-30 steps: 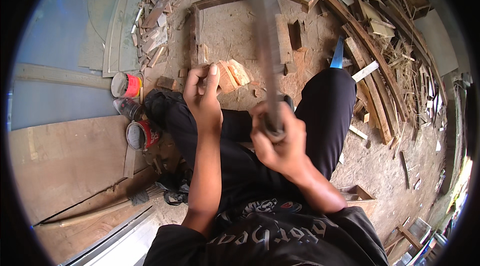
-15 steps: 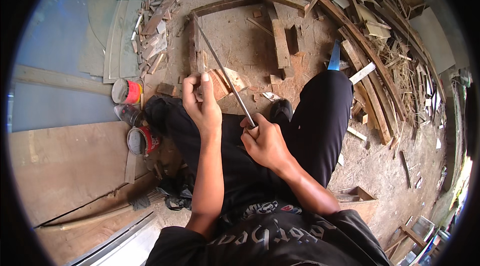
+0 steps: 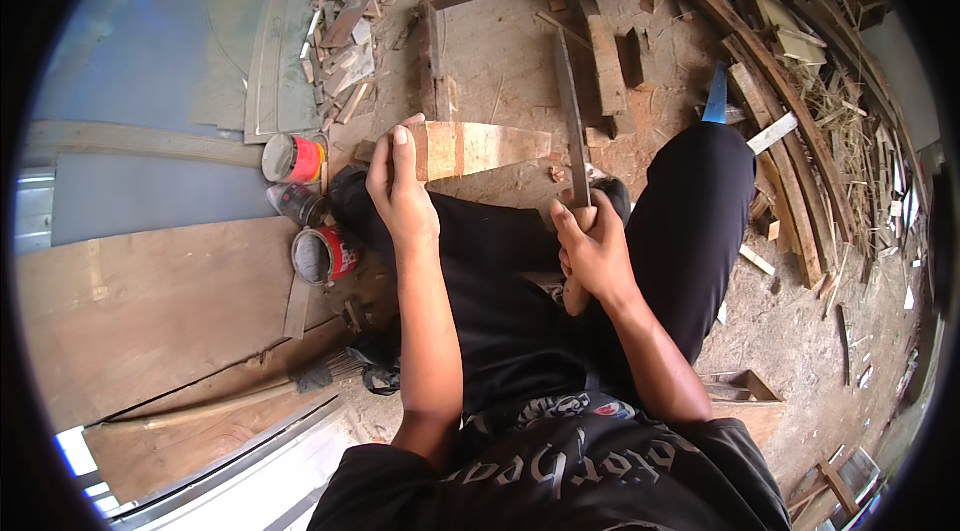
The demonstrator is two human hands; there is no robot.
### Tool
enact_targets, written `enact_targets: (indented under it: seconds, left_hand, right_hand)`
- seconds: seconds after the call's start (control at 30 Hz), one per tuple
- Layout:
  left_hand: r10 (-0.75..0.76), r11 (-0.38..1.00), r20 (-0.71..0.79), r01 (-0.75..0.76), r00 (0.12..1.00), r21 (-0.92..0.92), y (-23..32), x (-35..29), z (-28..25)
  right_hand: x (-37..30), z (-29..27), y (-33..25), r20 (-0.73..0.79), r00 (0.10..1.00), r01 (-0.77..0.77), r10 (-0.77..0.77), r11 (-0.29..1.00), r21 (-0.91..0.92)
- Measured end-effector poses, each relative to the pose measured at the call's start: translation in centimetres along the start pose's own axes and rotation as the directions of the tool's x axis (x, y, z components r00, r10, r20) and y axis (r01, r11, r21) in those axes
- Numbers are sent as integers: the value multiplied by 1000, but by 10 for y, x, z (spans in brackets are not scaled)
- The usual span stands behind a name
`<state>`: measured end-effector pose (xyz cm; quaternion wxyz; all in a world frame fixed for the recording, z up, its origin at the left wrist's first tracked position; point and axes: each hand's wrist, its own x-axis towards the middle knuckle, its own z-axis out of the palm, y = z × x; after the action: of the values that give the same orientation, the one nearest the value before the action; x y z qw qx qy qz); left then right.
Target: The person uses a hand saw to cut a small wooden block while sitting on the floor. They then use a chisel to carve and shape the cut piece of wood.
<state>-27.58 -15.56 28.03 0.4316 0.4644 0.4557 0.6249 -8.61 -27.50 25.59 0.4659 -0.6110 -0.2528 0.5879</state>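
Observation:
My left hand (image 3: 403,193) grips the left end of a tapered piece of wood (image 3: 482,149), thumb on top. The wood's pale, freshly cut face shows, and its narrow end points right. To the right, my right hand (image 3: 598,253) is closed round the wooden handle of a machete (image 3: 572,116). Its long dark blade points away from me, a short way off the wood's narrow end. Both hands are above my dark trousers, between my bent knees.
Two red paint tins (image 3: 293,160) (image 3: 322,255) stand at the left by a plywood sheet (image 3: 170,301). A blue saw blade (image 3: 716,96) shows beyond my right knee. Timber beams (image 3: 770,121) and scraps lie at the right, with a wooden frame (image 3: 432,51) ahead.
The wood has been turned so its broad face shows. The machete has swung from slanting across in front of the wood to pointing nearly straight ahead, right of it. The view has shifted slightly.

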Motion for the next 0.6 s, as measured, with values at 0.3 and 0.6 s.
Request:
enact_targets:
  seconds: [0.3,0.6]
  left_hand:
    - [-115,991,-111,107,987,-80,1,15,-30]
    - [-118,988,-84,109,989,-105,-4,21,-46]
  right_hand:
    - [-10,1,7,204,950,269,-236,951,-150]
    - [-11,15,21,259,867,431,-426,901,37]
